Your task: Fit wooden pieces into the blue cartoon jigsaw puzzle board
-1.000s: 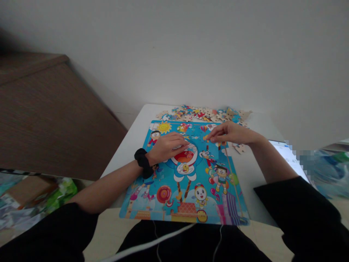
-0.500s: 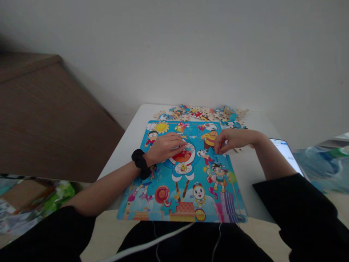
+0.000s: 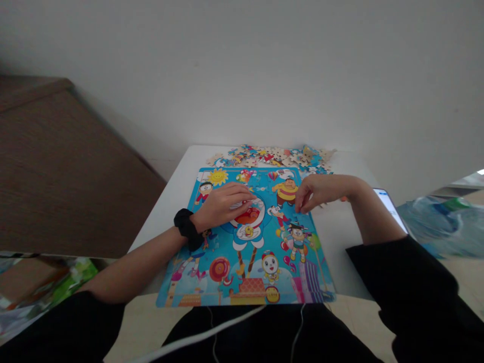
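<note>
A colourful cartoon jigsaw puzzle (image 3: 212, 254) lies flat on the small table, with a big blue-and-white cat figure in its middle. My left hand (image 3: 227, 204) rests on the puzzle over that figure, fingers stretched out and covering part of its face. At the puzzle's right edge, beside the figure in the striped shirt, my right hand (image 3: 310, 192) points down with thumb and fingers pinched together. Whatever is between those fingertips is hidden. Loose puzzle pieces (image 3: 278, 155) are heaped behind the board, many with their plain wooden backs up.
The white table (image 3: 170, 186) stands against a wall. A phone (image 3: 389, 206) with a lit screen lies at its right side, near my forearm. Clear plastic packaging (image 3: 446, 227) is further right. A brown cabinet (image 3: 75, 176) stands left, and a white cable (image 3: 212, 334) crosses my lap.
The whole view has shifted slightly, so the scene sits a little further left. My left hand stays on the puzzle and my right hand stays pinched at its right edge.
</note>
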A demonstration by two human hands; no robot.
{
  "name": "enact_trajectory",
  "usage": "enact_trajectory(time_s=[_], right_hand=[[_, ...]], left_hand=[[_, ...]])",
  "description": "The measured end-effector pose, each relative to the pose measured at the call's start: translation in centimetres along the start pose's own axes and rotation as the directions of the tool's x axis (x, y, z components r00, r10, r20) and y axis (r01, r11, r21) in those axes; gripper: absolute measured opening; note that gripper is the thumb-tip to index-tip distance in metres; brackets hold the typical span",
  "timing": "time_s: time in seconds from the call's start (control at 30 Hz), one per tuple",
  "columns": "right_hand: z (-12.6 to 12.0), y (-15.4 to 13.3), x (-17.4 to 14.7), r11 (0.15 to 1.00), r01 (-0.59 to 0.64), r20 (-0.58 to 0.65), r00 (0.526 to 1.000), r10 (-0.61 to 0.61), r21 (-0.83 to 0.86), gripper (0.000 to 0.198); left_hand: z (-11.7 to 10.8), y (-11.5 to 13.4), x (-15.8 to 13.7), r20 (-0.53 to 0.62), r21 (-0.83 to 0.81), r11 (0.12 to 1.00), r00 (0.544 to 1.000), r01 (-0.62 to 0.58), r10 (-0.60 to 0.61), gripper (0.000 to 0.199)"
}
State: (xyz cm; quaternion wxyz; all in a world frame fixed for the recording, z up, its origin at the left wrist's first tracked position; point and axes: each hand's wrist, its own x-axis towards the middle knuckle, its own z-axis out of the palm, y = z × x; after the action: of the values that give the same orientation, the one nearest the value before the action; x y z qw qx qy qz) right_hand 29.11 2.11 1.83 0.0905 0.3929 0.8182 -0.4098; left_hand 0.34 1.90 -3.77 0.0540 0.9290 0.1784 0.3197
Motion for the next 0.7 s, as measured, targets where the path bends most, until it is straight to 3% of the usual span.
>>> enact_trajectory(time_s=[0.17, 0.33, 0.5, 0.7], right_hand=[[0.1, 0.3, -0.1, 1.0, -0.003, -0.008, 1.0, 0.003, -0.008, 0.019], [0.0, -0.2, -0.2, 0.997, -0.012, -0.003, 1.0, 0.012, -0.071, 0.021], [0.0, -0.7, -0.3, 0.992, -0.051, 0.048, 0.997, 0.057, -0.113, 0.025], [0.1, -0.4, -0.3, 0.994, -0.038, 0.028, 0.999, 0.041, -0.101, 0.027]], left_hand=[[-0.6, 1.3, 1.2, 0.16, 0.0, 1.0, 0.987, -0.004, 0.004, 0.024], [-0.8, 3.6, 2.9, 0.368, -0.028, 0.995, 0.924, -0.097, 0.1, 0.03], [0.3, 6.3, 4.5, 0.415, -0.131, 0.966, 0.872, -0.225, 0.259, 0.034], [3.1, 6.9, 4.8, 0.48, -0.141, 0.955, 0.825, -0.261, 0.297, 0.045]])
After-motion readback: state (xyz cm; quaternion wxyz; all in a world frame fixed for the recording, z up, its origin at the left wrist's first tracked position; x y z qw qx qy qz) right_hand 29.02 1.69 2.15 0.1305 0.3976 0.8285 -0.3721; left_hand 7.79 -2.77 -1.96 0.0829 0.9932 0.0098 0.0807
